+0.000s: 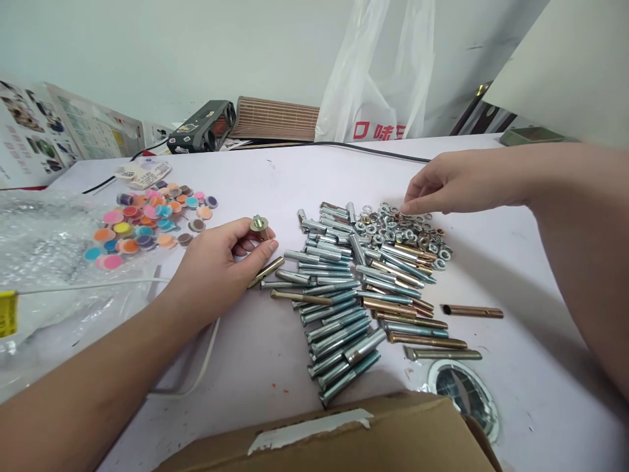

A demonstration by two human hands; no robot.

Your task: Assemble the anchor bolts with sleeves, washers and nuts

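Between the thumb and fingers of my left hand (pixel 226 265) stands an expansion bolt (pixel 259 224), its threaded end up with a flat washer around it. My right hand (pixel 445 187) reaches over the far side of a pile of washers and nuts (pixel 400 229). Its fingertips are drawn together at the pile's edge, and whatever they pinch is hidden. Silver and brass-coloured bolts (pixel 339 328) and metal sleeves (pixel 366 344) lie in a heap between and in front of my hands. One copper-coloured sleeve (pixel 472 311) lies apart at the right.
A cardboard box (pixel 393 432) fills the near edge beside a round glassy disc (pixel 464 393). Colourful small discs (pixel 147 223) and clear plastic wrap (pixel 44 262) lie at left, with a white cable (pixel 209 354). A white plastic bag (pixel 378 78) stands at the back.
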